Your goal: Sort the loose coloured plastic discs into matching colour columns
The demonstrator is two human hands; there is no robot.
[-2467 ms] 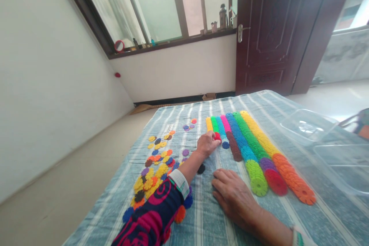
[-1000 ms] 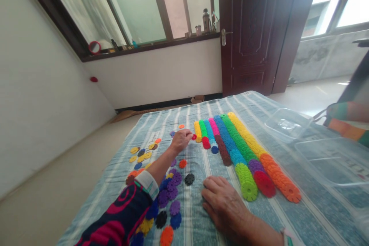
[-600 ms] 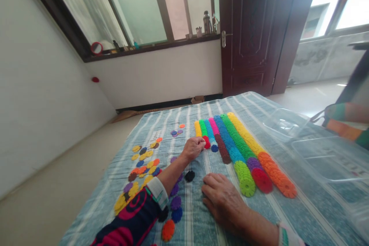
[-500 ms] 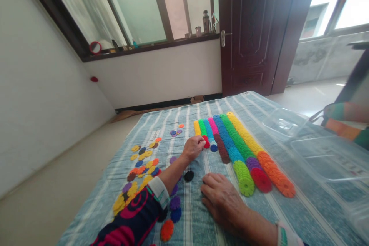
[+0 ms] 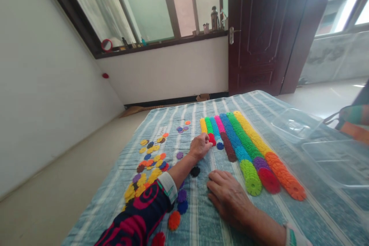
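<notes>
My left hand [image 5: 201, 147] reaches over the striped cloth, its fingers closed in a pinch beside the red discs [image 5: 211, 139]. Whatever is between the fingertips is hidden. Those red discs end a short green row [image 5: 208, 123], with a yellow row [image 5: 203, 125] just to its left. Palm down on the cloth lies my right hand [image 5: 229, 196], fingers loosely bent and slightly apart, nothing visible in them. To its right run longer overlapping rows of notched plastic discs, ending in lime green [image 5: 253, 185], red [image 5: 269, 181] and orange [image 5: 294, 188]. A black disc [image 5: 195, 171] lies between my hands.
Loose yellow discs [image 5: 142, 179] and other colours spread left of my left forearm. An orange disc [image 5: 174, 220] lies near the front. Clear plastic containers [image 5: 331, 161] stand at the right on the cloth [image 5: 201, 215]. A brown door [image 5: 259, 34] is beyond.
The view has shifted, so everything sits somewhat further right. My left hand stays by the red discs with little movement, and my right hand keeps its place on the cloth.
</notes>
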